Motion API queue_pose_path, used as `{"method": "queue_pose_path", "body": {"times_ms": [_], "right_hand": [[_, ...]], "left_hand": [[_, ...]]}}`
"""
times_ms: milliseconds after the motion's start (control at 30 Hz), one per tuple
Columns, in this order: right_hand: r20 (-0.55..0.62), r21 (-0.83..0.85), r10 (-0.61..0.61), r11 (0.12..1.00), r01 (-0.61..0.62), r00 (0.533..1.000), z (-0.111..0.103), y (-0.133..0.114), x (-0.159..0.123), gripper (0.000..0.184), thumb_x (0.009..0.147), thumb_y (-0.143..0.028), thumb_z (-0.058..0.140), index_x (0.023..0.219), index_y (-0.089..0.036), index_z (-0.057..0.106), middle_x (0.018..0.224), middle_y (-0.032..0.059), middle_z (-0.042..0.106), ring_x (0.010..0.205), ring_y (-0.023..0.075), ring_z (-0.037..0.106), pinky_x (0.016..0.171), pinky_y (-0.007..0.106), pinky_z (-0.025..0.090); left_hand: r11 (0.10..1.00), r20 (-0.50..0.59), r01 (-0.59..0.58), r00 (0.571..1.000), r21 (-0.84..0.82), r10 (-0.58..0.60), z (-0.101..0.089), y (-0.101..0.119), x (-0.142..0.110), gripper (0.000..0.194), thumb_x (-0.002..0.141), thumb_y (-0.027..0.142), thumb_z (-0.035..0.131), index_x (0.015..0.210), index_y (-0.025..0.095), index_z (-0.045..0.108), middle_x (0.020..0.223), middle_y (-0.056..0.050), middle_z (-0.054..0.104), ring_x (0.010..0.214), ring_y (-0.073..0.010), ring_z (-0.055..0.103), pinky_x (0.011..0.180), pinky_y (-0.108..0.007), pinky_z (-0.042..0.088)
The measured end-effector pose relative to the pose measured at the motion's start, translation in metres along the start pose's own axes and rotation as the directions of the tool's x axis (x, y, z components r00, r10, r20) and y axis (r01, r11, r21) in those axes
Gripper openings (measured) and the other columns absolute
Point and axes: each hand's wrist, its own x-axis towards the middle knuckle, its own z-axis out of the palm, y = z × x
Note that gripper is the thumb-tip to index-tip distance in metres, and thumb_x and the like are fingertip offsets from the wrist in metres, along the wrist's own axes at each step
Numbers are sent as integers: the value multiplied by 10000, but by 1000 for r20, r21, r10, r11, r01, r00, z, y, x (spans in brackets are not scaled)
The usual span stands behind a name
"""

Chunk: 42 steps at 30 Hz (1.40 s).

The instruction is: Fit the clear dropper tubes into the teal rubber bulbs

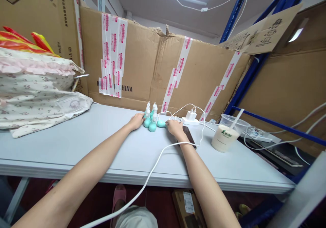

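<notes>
Several teal bulb nasal aspirators with white tips [152, 126] stand upright in a tight cluster on the grey-white table [76, 133]. My left hand [137, 121] is at the cluster's left side, its fingers curled against a rear aspirator and its fingertips partly hidden. Just right of the group, one more aspirator [161, 123] lies on its side, bulb toward the others. The fingers of my right hand [175, 127] close on its narrow end, which they cover. Under my right wrist lies a dark phone [188, 136].
A white charger [191, 115] sits on a power strip behind my right hand. One white cable [155, 167] crosses my right wrist. A drink cup with straw [225, 136] stands at right, floral cloth [38, 95] at left. Taped cardboard [137, 68] walls the back.
</notes>
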Motion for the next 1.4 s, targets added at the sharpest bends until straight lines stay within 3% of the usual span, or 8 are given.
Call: {"method": "queue_pose_path", "body": {"times_ms": [133,267,433,533,667,900,1167,1400], "right_hand": [[3,13,-44,999,44,999,-2,4,-2,394,779,-62,387,1064,-222,606,1054,113,623,1007,239,535,840,397,308],[-145,39,-38,998,44,989,-7,3,-3,323,751,-95,473,992,-237,635,979,67,654,1001,231,537,873,400,281],[-265,320,32,946,56,964,-17,-1,1,320,733,-239,589,1052,-271,597,960,9,658,886,173,583,795,296,371],[-310,524,59,844,119,949,-14,-6,6,344,724,-238,594,1068,-230,586,939,14,659,743,125,596,734,244,419],[-351,704,64,677,217,934,-3,-16,12,299,715,-245,582,1005,-172,604,923,43,661,708,123,593,716,250,464],[-272,845,12,482,233,962,10,-22,20,365,709,-276,564,1047,-138,580,1008,83,625,793,144,590,604,235,503],[-149,717,-180,658,231,972,19,-9,26,403,633,-88,617,1028,-164,609,1033,44,634,816,124,589,778,259,463],[-138,677,-128,712,188,982,23,-11,21,269,686,-171,628,953,-140,613,946,51,654,729,115,604,722,251,472]], "left_hand": [[996,53,76,996,44,-79,-10,1,-2,337,817,244,401,1104,127,534,1055,-152,600,1022,-263,525,853,-362,389],[993,-93,103,991,60,-97,-30,6,-4,372,802,159,374,1146,146,514,1143,-145,544,1096,-269,469,907,-406,343],[955,-237,12,968,-298,-86,-49,13,0,341,778,314,485,1099,206,531,1120,-66,545,1038,-207,495,907,-359,369],[860,-176,-24,981,-509,-76,-51,15,1,560,689,432,598,1171,177,468,1151,-88,524,1019,-190,496,890,-330,391],[839,-79,9,995,-544,-62,-49,11,-1,787,536,422,722,1207,127,435,1097,-120,553,940,-187,517,835,-327,420],[915,139,-18,987,-404,81,-41,-2,2,496,563,451,683,949,141,648,979,-78,645,831,-190,548,770,-317,434],[944,118,-57,988,-325,100,-34,-2,1,423,541,455,686,834,150,673,880,-49,664,789,-183,551,732,-294,432],[958,62,-79,993,-274,100,-38,0,0,380,512,455,702,754,163,674,856,-34,646,783,-176,551,716,-274,432]]}}
